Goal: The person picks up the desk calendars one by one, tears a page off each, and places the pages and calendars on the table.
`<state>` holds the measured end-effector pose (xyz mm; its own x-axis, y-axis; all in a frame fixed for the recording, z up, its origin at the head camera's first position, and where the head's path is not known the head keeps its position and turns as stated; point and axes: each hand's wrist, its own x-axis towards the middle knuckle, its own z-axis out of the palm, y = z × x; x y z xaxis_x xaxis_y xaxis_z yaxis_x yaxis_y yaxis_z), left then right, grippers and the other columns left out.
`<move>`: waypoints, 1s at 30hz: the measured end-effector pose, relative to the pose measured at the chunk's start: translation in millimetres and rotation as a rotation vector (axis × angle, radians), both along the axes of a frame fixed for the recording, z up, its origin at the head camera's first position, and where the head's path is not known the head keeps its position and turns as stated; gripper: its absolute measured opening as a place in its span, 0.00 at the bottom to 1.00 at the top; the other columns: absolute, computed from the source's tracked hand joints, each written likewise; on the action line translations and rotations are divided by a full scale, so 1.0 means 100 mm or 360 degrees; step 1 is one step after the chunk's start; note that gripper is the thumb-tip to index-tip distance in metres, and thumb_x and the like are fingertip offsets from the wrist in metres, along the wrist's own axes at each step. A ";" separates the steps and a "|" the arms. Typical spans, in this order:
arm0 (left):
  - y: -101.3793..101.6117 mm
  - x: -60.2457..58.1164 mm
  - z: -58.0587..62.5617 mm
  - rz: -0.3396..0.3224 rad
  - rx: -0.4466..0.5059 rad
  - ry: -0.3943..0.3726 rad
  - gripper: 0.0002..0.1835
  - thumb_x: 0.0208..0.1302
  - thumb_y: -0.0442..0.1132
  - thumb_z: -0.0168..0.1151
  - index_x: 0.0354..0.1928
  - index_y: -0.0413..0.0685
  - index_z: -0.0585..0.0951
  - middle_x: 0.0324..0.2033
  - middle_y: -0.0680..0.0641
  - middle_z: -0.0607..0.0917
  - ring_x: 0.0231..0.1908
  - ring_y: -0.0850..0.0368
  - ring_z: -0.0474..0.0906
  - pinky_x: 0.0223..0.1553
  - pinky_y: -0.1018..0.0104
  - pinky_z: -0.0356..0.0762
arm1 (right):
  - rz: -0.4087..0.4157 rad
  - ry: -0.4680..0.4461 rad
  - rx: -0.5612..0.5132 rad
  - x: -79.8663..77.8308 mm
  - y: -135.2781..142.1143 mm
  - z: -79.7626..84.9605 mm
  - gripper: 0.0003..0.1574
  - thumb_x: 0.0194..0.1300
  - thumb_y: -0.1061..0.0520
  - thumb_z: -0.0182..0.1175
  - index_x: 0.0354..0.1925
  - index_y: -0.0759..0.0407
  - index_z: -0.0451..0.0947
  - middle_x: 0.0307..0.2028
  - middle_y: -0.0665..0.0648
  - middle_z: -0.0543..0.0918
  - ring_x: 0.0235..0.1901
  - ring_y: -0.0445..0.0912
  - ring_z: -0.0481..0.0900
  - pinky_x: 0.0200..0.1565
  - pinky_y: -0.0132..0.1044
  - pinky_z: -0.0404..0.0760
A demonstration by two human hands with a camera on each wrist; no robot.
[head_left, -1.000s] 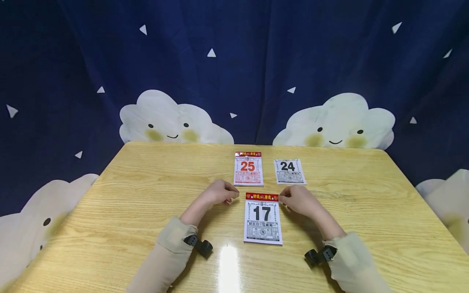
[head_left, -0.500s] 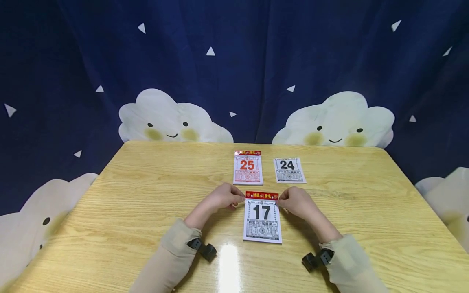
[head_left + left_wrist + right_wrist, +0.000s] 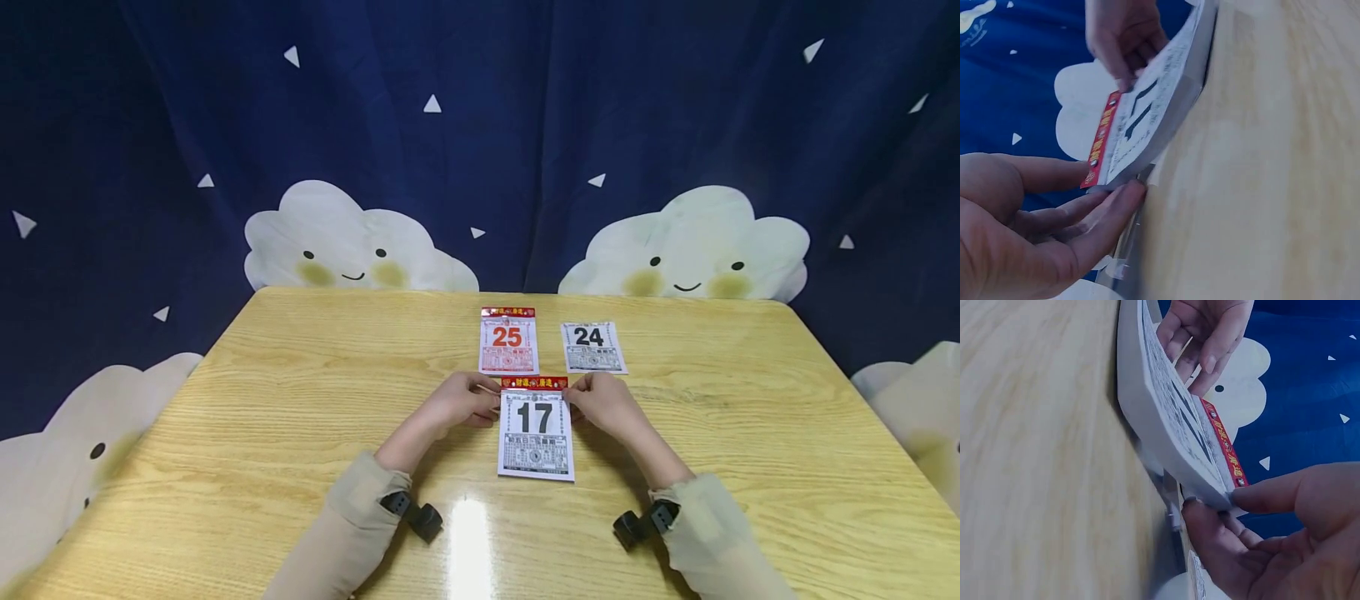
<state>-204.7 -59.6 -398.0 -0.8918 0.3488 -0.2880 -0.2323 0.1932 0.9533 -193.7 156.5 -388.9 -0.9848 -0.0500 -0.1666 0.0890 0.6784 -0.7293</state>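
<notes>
A tear-off calendar [image 3: 536, 433] with a red header and a black 17 is between my two hands in the head view. My left hand [image 3: 459, 402] pinches its top left corner, the thumb above and the fingers beneath, as the left wrist view shows of the left hand [image 3: 1041, 225]. At the top right corner my right hand [image 3: 606, 403] pinches the pad in the same manner; in the right wrist view the right hand [image 3: 1285, 531] has its thumb on the face. Both wrist views show the calendar's header end raised and the pad bent upward off the table.
Behind it on the wooden table [image 3: 337, 350] lies another calendar [image 3: 509, 348] with a red 25. A loose calendar sheet [image 3: 593, 347] printed 24 lies to its right. A dark blue curtain [image 3: 495, 125] with clouds hangs past the table's far edge.
Both hands have come in to the calendar's top corners and taken hold. The 17 calendar has shifted slightly away from me, its header end lifted. The other calendar and sheet stay put.
</notes>
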 end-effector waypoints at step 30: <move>-0.07 -0.16 0.29 0.0432 0.0497 0.0180 0.18 0.50 0.24 0.55 0.46 0.33 0.69 0.31 0.43 0.75 0.26 0.58 0.75 0.34 0.60 0.77 | -0.0080 0.0267 -0.0935 -0.55 0.03 -0.26 0.26 0.50 0.48 0.61 0.41 0.63 0.69 0.30 0.58 0.77 0.27 0.46 0.77 0.28 0.37 0.79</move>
<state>-221.0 -67.0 -368.7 -0.9832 0.1521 -0.1010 -0.1257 -0.1625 0.9787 -248.6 159.8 -414.6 -0.9987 -0.0395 0.0321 -0.0379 0.1564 -0.9870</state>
